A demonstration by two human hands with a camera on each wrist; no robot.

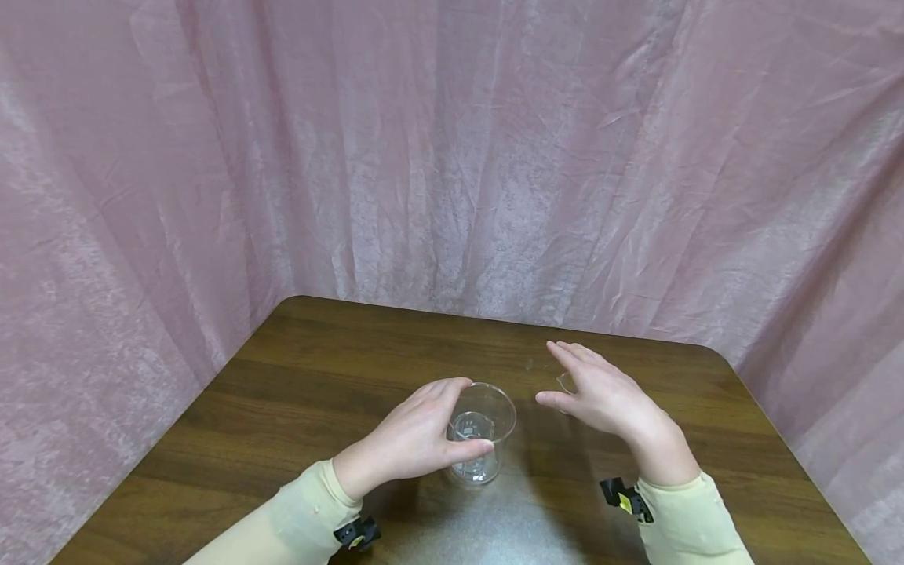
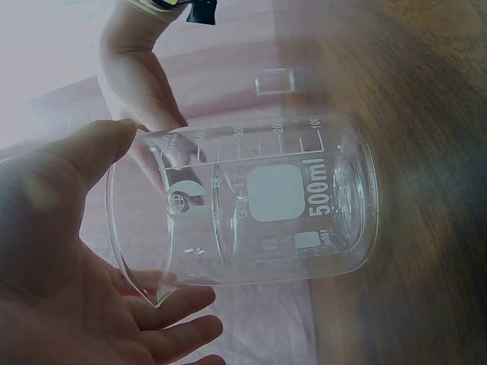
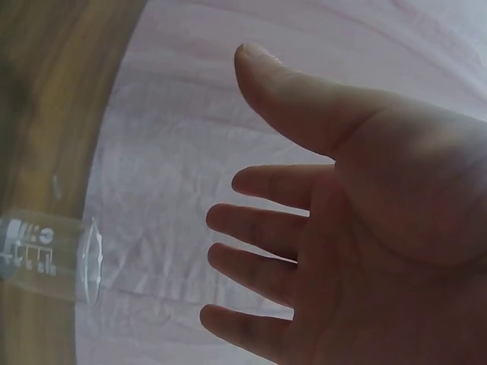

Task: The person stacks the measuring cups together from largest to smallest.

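A large clear glass beaker (image 2: pixel 335 243) marked 500ml stands upright on the wooden table. Inside it sits a smaller glass vessel, its rim (image 1: pixel 473 426) showing through the wall. My left hand (image 1: pixel 417 428) holds the large beaker near its rim, thumb in front and fingers at the back. The left wrist view has the thumb at one side of the rim and the fingers across from it. My right hand (image 1: pixel 600 392) hovers above the table with fingers straight and spread, touching nothing. Beyond it stands a small glass beaker (image 3: pixel 46 255), mostly hidden by the hand in the head view.
The brown wooden table (image 1: pixel 339 337) has rounded far corners. Pink curtains (image 1: pixel 494 157) hang close behind it and along both sides. A tiny clear thing (image 1: pixel 530 365) lies toward the far edge, too faint to identify.
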